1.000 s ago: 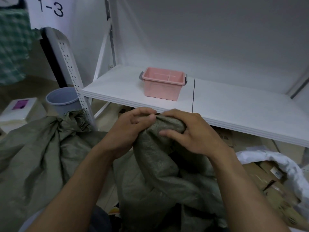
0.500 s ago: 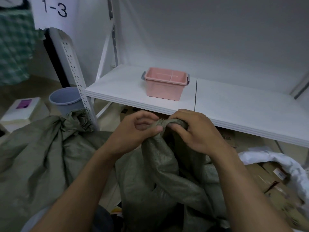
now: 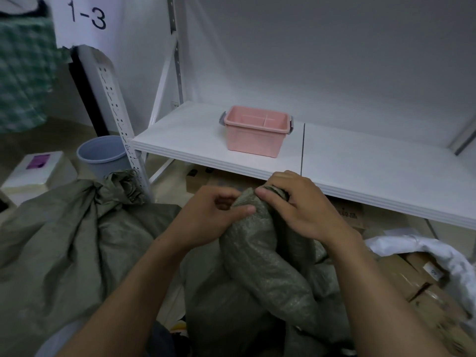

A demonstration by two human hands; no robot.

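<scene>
A green woven sack [image 3: 260,256] stands in front of me, its top bunched into a neck. My left hand [image 3: 206,217] pinches the neck from the left with thumb and curled fingers. My right hand [image 3: 301,204] grips the very top of the neck from the right, fingers curled over it. The two hands sit close together, just below the front edge of a white shelf [image 3: 360,181]. A pink plastic bin [image 3: 256,130] with grey handles stands open on the shelf, beyond the hands.
A second green sack [image 3: 64,238] slumps at the left. Behind it stand a blue-grey bucket [image 3: 103,155] and a white box [image 3: 36,171]. Cardboard boxes [image 3: 417,276] and a white bag [image 3: 438,251] lie at the right under the shelf. A shelf upright [image 3: 116,112] rises left.
Both hands have shifted slightly on the sack's neck, which now looks more tightly bunched. My left thumb has moved across the fabric toward the right hand.
</scene>
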